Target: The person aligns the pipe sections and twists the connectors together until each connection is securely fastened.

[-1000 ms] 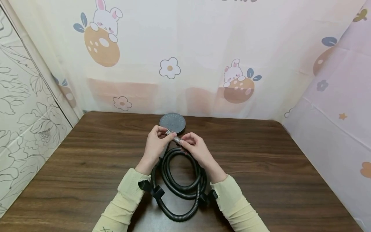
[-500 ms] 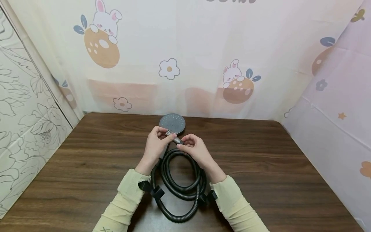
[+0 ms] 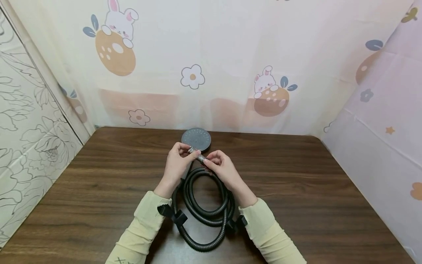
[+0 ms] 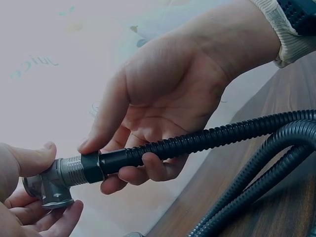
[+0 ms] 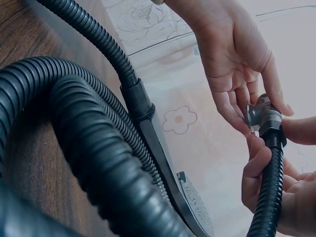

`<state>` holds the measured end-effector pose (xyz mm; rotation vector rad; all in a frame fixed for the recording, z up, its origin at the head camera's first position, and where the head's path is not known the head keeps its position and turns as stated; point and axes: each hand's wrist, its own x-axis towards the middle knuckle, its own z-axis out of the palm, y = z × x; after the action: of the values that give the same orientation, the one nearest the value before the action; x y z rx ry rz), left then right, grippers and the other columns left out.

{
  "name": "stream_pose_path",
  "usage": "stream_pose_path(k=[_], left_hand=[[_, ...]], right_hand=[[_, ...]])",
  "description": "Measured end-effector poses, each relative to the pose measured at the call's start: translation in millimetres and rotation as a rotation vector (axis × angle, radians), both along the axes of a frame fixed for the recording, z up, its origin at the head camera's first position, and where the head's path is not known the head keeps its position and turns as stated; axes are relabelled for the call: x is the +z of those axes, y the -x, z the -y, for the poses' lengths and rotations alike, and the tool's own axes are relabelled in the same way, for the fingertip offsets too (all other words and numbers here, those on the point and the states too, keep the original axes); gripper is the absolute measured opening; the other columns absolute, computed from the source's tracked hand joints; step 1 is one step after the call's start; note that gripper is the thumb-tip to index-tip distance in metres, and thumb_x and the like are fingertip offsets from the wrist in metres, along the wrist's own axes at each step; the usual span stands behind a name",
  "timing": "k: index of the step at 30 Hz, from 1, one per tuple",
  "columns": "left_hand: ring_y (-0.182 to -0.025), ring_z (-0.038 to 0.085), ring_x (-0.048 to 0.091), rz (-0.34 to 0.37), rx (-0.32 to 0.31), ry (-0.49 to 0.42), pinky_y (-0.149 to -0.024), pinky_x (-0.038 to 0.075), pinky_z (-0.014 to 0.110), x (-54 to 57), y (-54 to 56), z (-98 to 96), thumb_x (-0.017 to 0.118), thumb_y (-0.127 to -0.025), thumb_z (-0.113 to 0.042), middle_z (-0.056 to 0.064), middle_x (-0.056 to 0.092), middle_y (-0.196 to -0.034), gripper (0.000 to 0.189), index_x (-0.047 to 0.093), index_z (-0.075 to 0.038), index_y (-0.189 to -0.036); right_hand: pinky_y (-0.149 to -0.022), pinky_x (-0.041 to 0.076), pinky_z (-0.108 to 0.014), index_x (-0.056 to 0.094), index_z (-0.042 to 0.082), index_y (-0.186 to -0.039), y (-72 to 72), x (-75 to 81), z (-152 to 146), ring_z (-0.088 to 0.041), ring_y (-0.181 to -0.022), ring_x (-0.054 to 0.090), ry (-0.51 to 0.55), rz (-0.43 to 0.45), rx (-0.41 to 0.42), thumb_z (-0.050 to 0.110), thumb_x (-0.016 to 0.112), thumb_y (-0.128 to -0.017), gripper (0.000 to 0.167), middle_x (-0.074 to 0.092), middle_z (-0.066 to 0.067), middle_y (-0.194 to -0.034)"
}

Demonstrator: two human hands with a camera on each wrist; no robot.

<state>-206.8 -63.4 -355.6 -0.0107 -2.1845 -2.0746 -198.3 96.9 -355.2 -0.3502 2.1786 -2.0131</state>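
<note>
My left hand (image 3: 176,165) pinches a silvery metal fitting (image 4: 53,182) between thumb and fingers; its ribbed, threaded neck shows in the left wrist view. At that neck sits the dark nut (image 4: 91,168) on the end of a black corrugated shower hose (image 4: 197,140). My right hand (image 3: 225,172) holds this hose end, thumb on the nut and fingers curled beneath. How far the nut sits over the thread cannot be told. Just beyond both hands lies a round grey shower head (image 3: 196,138), its handle (image 5: 160,158) joined to a hose end in the right wrist view.
The hose lies in loose coils (image 3: 204,247) on the brown wooden table (image 3: 115,176), under and between my forearms. Patterned cloth (image 3: 227,44) hangs behind the table's back edge. A black strap (image 3: 173,215) is on my left wrist.
Half a second ago my right thumb sat lower, off the connector, and more of the joint showed. Now it presses near the nut again. My left hand keeps its place on the fitting.
</note>
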Motion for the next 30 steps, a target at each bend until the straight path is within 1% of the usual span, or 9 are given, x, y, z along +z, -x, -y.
stream_pose_path(k=[4, 7, 12, 14, 19, 23, 25, 27, 30], left_hand=[[-0.084, 0.016, 0.055, -0.007, 0.003, -0.013, -0.071, 0.046, 0.023, 0.9, -0.4, -0.4, 0.071, -0.079, -0.015, 0.011, 0.061, -0.093, 0.032, 0.052, -0.001, -0.102], [-0.085, 0.016, 0.055, -0.006, 0.003, -0.017, -0.071, 0.046, 0.023, 1.1, -0.9, -0.3, 0.07, -0.079, -0.015, 0.012, 0.061, -0.093, 0.032, 0.052, -0.001, -0.102], [-0.085, 0.016, 0.055, 0.009, 0.002, -0.013, -0.072, 0.046, 0.023, -0.3, -1.9, 0.1, 0.071, -0.079, -0.015, 0.012, 0.061, -0.094, 0.033, 0.052, -0.001, -0.102], [-0.085, 0.015, 0.055, 0.007, 0.001, -0.015, -0.072, 0.045, 0.023, -0.5, -1.8, 0.1, 0.071, -0.079, -0.015, 0.011, 0.061, -0.093, 0.033, 0.052, -0.001, -0.102], [-0.084, 0.014, 0.055, -0.006, 0.003, -0.026, -0.071, 0.046, 0.022, 0.3, -1.7, 0.2, 0.071, -0.079, -0.014, 0.011, 0.061, -0.093, 0.032, 0.052, 0.0, -0.102], [-0.084, 0.015, 0.056, -0.009, 0.004, -0.019, -0.071, 0.046, 0.022, 0.1, -1.4, 0.3, 0.071, -0.079, -0.014, 0.012, 0.061, -0.094, 0.032, 0.052, 0.0, -0.102], [-0.085, 0.015, 0.056, -0.012, 0.003, -0.018, -0.071, 0.046, 0.021, -0.1, -1.2, 0.3, 0.071, -0.079, -0.013, 0.012, 0.061, -0.094, 0.032, 0.052, 0.0, -0.102], [-0.085, 0.015, 0.056, -0.018, 0.001, -0.02, -0.071, 0.046, 0.021, -0.2, -0.9, 0.3, 0.07, -0.079, -0.013, 0.013, 0.061, -0.094, 0.032, 0.052, 0.0, -0.102], [-0.085, 0.015, 0.056, -0.015, -0.001, -0.018, -0.071, 0.046, 0.022, -0.8, -0.7, 0.3, 0.07, -0.079, -0.013, 0.013, 0.061, -0.094, 0.032, 0.052, 0.0, -0.102]], right_hand=[[-0.057, 0.045, -0.023, 0.047, -0.003, -0.1, -0.1, 0.2, -0.8, -0.021, -0.07, 0.056, -0.007, -0.014, 0.013, 0.008, 0.053, -0.091, 0.015, 0.064, -0.002, -0.076], [-0.059, 0.046, -0.026, 0.048, -0.003, -0.101, 0.5, -1.4, -0.9, -0.018, -0.07, 0.057, -0.02, -0.011, 0.012, 0.009, 0.054, -0.091, 0.017, 0.064, -0.003, -0.077], [-0.061, 0.049, -0.029, 0.047, -0.002, -0.105, 1.3, -5.2, 0.0, -0.013, -0.067, 0.056, -0.074, -0.005, -0.001, 0.006, 0.065, -0.082, 0.03, 0.064, -0.004, -0.079], [-0.06, 0.048, -0.028, 0.047, -0.002, -0.105, 1.9, -6.1, 0.3, -0.014, -0.065, 0.055, -0.085, -0.013, -0.008, 0.004, 0.067, -0.079, 0.034, 0.063, -0.005, -0.079], [-0.059, 0.048, -0.027, 0.049, -0.002, -0.101, 2.9, -5.9, 0.8, -0.02, -0.067, 0.056, -0.084, -0.023, -0.007, 0.005, 0.066, -0.081, 0.027, 0.065, -0.009, -0.079], [-0.059, 0.047, -0.025, 0.052, -0.004, -0.1, 1.9, -5.1, 0.6, -0.014, -0.067, 0.057, -0.061, -0.014, 0.004, 0.005, 0.064, -0.083, 0.024, 0.063, -0.012, -0.084], [-0.058, 0.046, -0.023, 0.052, -0.005, -0.101, 1.7, -5.1, 0.2, -0.011, -0.066, 0.057, -0.041, -0.008, 0.007, 0.005, 0.063, -0.083, 0.024, 0.06, -0.011, -0.085], [-0.057, 0.045, -0.021, 0.052, -0.006, -0.103, 1.6, -4.9, -0.2, -0.009, -0.065, 0.057, -0.03, -0.01, 0.008, 0.005, 0.063, -0.084, 0.025, 0.056, -0.007, -0.085], [-0.059, 0.047, -0.023, 0.051, -0.005, -0.109, 1.1, -4.8, -1.0, -0.012, -0.068, 0.058, -0.027, -0.005, 0.006, 0.005, 0.061, -0.085, 0.028, 0.056, -0.006, -0.086]])
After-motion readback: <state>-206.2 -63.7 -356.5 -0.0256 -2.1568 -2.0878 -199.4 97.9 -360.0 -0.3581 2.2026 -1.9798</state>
